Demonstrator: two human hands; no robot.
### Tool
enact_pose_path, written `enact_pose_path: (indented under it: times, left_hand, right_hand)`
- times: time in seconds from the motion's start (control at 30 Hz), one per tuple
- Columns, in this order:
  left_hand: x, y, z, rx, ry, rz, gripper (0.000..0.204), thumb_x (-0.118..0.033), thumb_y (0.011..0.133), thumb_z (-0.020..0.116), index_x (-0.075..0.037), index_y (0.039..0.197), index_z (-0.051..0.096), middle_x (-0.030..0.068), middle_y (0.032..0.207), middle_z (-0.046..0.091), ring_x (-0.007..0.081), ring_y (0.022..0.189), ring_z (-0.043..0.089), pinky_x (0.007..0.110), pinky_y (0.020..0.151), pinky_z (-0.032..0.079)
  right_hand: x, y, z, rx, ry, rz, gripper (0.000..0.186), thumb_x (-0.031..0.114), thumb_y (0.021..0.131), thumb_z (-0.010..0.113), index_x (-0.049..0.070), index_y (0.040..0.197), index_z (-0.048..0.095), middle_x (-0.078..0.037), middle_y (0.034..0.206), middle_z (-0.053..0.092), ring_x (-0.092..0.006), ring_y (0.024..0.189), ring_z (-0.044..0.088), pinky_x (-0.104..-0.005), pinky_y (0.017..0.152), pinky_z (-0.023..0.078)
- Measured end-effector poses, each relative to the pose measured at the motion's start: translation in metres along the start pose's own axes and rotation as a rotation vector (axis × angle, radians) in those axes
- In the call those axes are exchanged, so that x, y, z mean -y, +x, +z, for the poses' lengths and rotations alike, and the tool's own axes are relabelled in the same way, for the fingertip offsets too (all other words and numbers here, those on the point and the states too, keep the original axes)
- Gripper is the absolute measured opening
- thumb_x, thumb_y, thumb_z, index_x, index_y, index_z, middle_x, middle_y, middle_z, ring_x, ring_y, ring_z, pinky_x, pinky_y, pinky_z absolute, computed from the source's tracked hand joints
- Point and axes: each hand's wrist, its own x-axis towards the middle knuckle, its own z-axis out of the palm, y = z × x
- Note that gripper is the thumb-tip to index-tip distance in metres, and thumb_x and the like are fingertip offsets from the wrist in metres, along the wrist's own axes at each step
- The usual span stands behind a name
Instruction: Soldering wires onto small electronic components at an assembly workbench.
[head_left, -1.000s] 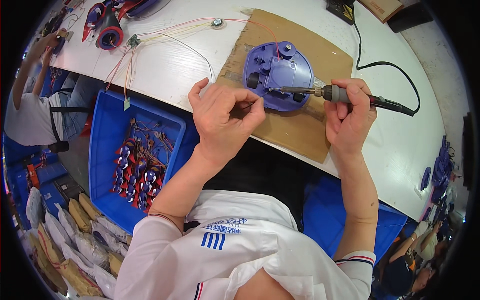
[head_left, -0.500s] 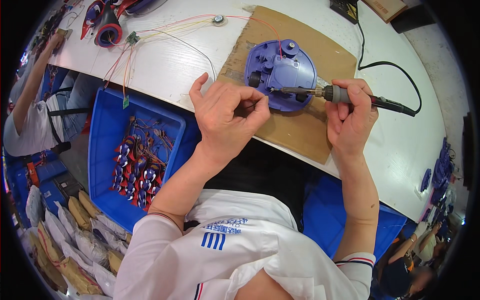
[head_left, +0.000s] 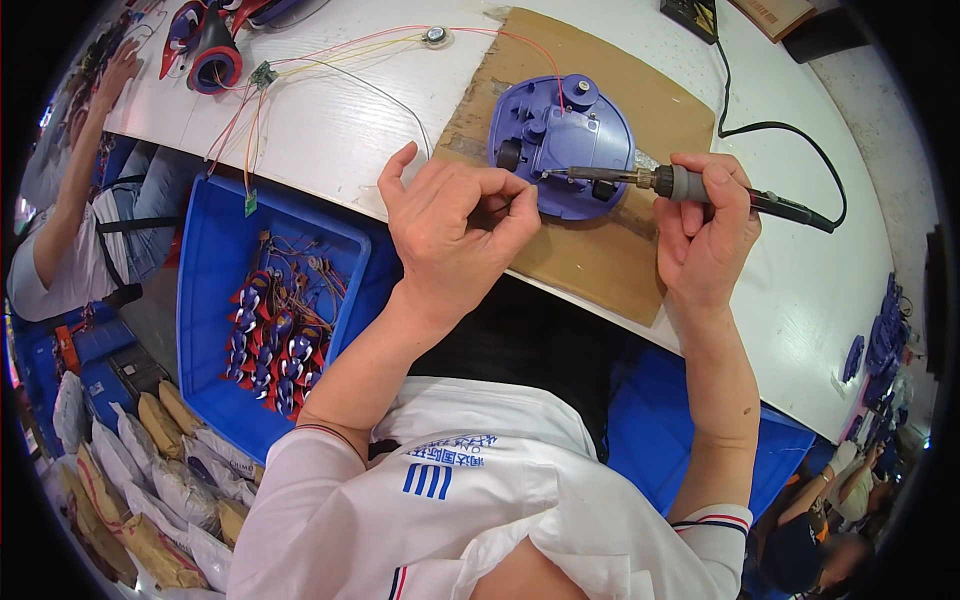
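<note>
My right hand (head_left: 705,225) grips the handle of a soldering iron (head_left: 680,186), its metal tip resting at the lower middle of a purple plastic toy base (head_left: 585,145) with black wheels, which sits on brown cardboard (head_left: 650,110). My left hand (head_left: 455,225) is closed in a pinch on what looks like a thin wire just left of the tip; the wire is mostly hidden by my fingers. A red wire runs from the base to a round metal part (head_left: 436,36) and a small green circuit board (head_left: 264,75), from which a second board (head_left: 250,202) hangs over the table edge.
Red-and-purple toy parts (head_left: 215,65) lie at the back left of the white table (head_left: 360,140). A blue bin (head_left: 200,300) below holds wired parts. A black station (head_left: 688,15) with a cord stands at the back right. A co-worker's arm (head_left: 95,120) is at left, sacks (head_left: 170,490) below.
My left hand has shifted slightly right and up since a second ago; the iron has barely moved. The co-worker's arm on the left has moved up along the table.
</note>
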Motion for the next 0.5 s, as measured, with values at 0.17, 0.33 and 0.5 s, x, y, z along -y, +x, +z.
enact_pose_path:
  times: [0.17, 0.33, 0.5]
  left_hand:
    - [-0.0008, -0.0007, 0.0021, -0.006, 0.01, 0.005, 0.017, 0.0, 0.064, 0.072, -0.014, 0.066, 0.061, -0.0073, 0.055, 0.052, 0.0077, 0.054, 0.045, 0.037, 0.101, 0.03]
    - [0.0006, -0.0019, 0.0023, -0.014, 0.009, 0.01, 0.017, 0.0, 0.064, 0.072, -0.014, 0.066, 0.061, -0.0073, 0.054, 0.051, 0.0078, 0.053, 0.045, 0.037, 0.1, 0.03]
    - [0.0001, -0.0006, 0.0031, -0.017, 0.01, 0.017, 0.018, 0.0, 0.063, 0.072, -0.014, 0.066, 0.061, -0.0074, 0.054, 0.051, 0.0079, 0.053, 0.044, 0.036, 0.1, 0.03]
  right_hand:
    - [0.0006, -0.0009, -0.0005, -0.009, -0.039, 0.002, 0.026, 0.017, 0.094, 0.045, -0.003, 0.092, 0.063, 0.002, 0.051, 0.036, -0.0037, 0.036, 0.02, -0.0166, 0.036, 0.022]
    - [-0.0013, -0.0011, 0.004, -0.058, -0.063, 0.014, 0.027, 0.017, 0.094, 0.045, -0.003, 0.093, 0.063, 0.002, 0.051, 0.037, -0.0039, 0.036, 0.02, -0.0166, 0.036, 0.022]
    - [-0.0002, -0.0005, -0.002, -0.011, -0.046, 0.014, 0.027, 0.018, 0.094, 0.045, -0.003, 0.093, 0.063, 0.002, 0.052, 0.037, -0.0039, 0.036, 0.02, -0.0169, 0.036, 0.022]
